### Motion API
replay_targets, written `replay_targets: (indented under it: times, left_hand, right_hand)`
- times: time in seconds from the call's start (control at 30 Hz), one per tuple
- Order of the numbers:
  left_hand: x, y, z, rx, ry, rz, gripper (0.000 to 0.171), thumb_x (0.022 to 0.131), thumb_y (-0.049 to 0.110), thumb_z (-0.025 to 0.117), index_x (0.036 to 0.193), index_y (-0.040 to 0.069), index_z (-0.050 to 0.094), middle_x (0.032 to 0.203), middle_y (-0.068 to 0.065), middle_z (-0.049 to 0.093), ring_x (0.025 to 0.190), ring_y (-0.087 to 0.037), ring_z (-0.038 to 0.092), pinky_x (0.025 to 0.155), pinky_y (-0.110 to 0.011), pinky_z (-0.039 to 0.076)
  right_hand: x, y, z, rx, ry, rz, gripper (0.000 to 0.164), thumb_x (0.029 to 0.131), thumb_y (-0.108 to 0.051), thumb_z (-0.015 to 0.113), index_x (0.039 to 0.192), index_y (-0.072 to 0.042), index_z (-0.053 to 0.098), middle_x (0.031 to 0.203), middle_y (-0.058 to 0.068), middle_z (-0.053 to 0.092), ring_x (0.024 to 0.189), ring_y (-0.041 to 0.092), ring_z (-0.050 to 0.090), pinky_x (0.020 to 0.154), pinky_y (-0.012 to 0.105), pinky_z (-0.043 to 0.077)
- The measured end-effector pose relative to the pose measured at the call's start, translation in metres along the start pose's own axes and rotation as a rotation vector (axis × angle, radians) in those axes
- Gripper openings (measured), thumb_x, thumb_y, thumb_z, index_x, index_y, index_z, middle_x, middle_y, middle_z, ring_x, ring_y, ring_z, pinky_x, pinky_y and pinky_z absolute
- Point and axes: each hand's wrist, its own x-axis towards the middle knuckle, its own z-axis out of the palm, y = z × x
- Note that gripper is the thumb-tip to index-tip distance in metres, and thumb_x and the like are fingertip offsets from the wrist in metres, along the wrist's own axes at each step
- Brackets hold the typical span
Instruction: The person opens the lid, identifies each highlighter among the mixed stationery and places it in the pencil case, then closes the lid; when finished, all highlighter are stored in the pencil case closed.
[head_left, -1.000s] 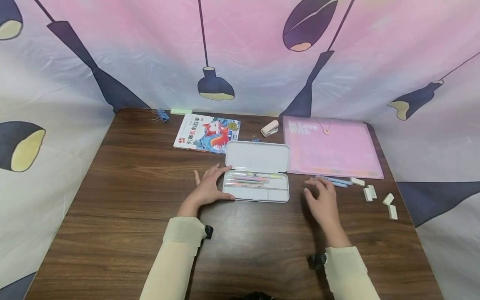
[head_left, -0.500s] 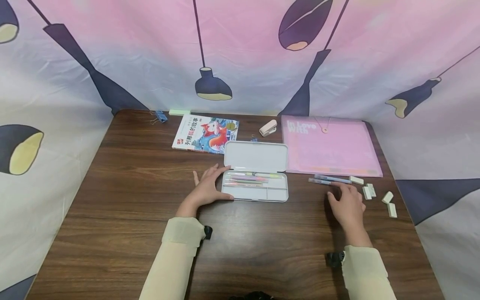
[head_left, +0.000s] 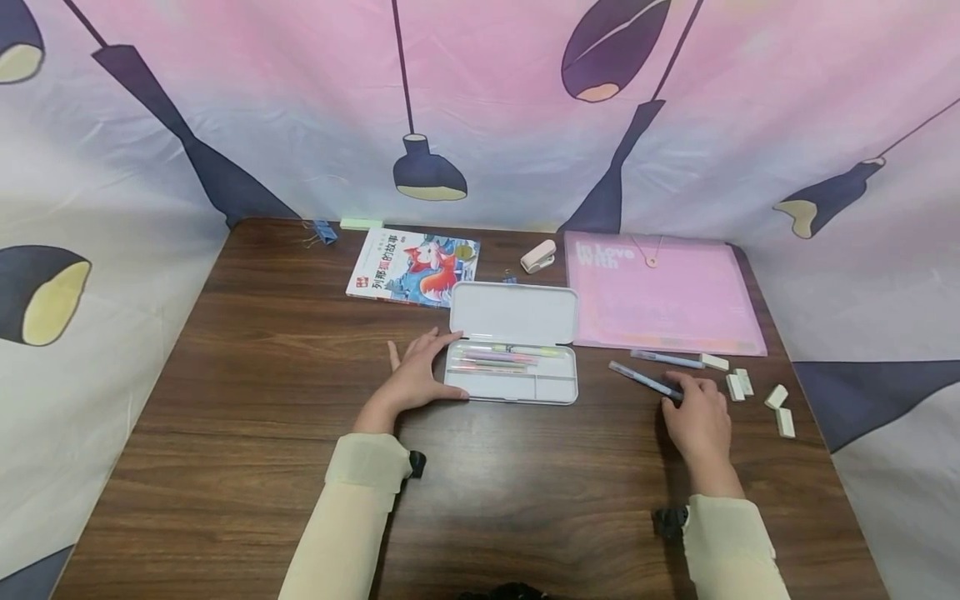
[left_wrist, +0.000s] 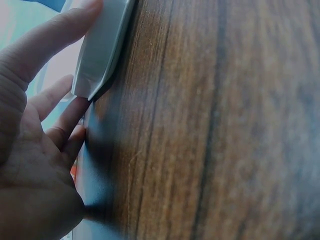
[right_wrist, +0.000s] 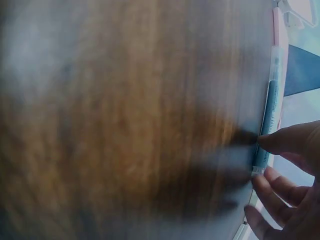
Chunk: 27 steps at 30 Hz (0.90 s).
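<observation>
An open white pencil case (head_left: pixel 551 389) lies in the middle of the table, lid tilted back, with several pens (head_left: pixel 495 358) in its long compartment. My left hand (head_left: pixel 411 381) holds the case by its left end, thumb at the front corner and index finger at the back. In the left wrist view the thumb (left_wrist: pixel 55 37) lies against the case wall (left_wrist: pixel 102 50). My right hand (head_left: pixel 699 421) pinches the right end of a blue pen (head_left: pixel 641 377), also visible in the right wrist view (right_wrist: pixel 268 110). Behind it lies a second blue pen (head_left: pixel 667 358).
Several white erasers (head_left: pixel 735 387) lie right of my right hand. A pink folder (head_left: pixel 667 300) covers the back right. At the back are a fox storybook (head_left: pixel 416 267), a pale pink stapler (head_left: pixel 538 257), a blue binder clip (head_left: pixel 324 232) and a light green strip (head_left: pixel 362 223).
My right hand moved right from beside the case to the pens. It now pinches the nearer blue pen, which has swung away from the other one. My left hand stays at the case.
</observation>
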Motion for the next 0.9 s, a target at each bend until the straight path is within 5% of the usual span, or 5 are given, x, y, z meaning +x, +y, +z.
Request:
replay_targets:
  times: [0.3,0.53,0.73,0.9]
  left_hand:
    - [0.002,0.000,-0.001,0.008,0.000,0.005,0.093,0.060,0.053,0.077,0.139,0.033,0.031,0.147,-0.010,0.022,0.135,-0.028,0.012,0.096,-0.057,-0.022]
    - [0.002,0.000,-0.002,0.001,0.006,0.006,0.093,0.060,0.051,0.077,0.138,0.033,0.032,0.147,-0.010,0.022,0.135,-0.027,0.012,0.096,-0.056,-0.023]
    - [0.002,-0.002,0.000,0.000,0.001,0.001,0.093,0.059,0.053,0.077,0.138,0.034,0.031,0.147,-0.009,0.021,0.135,-0.027,0.011,0.096,-0.056,-0.022]
    - [0.001,-0.003,0.003,-0.005,0.006,0.002,0.093,0.059,0.053,0.077,0.138,0.034,0.032,0.147,-0.009,0.022,0.135,-0.028,0.012,0.096,-0.057,-0.022]
  right_hand:
    - [-0.004,-0.001,-0.002,0.010,-0.009,-0.028,0.019,0.085,-0.016,0.057,0.102,-0.007,0.061,0.103,0.018,0.050,0.089,0.035,0.052,0.069,0.049,0.040]
    - [-0.010,-0.009,-0.012,0.197,-0.015,-0.010,0.029,0.089,-0.033,0.053,0.106,-0.011,0.059,0.099,0.012,0.060,0.085,0.026,0.054,0.065,0.038,0.040]
    - [-0.017,-0.024,-0.015,0.354,0.111,0.015,0.036,0.085,-0.047,0.053,0.101,-0.016,0.061,0.085,0.004,0.065,0.072,0.013,0.053,0.058,0.026,0.039]
    - [-0.023,-0.039,-0.016,0.419,0.257,-0.019,0.032,0.084,-0.044,0.058,0.090,-0.013,0.063,0.074,0.003,0.063,0.065,0.007,0.053,0.055,0.019,0.037]
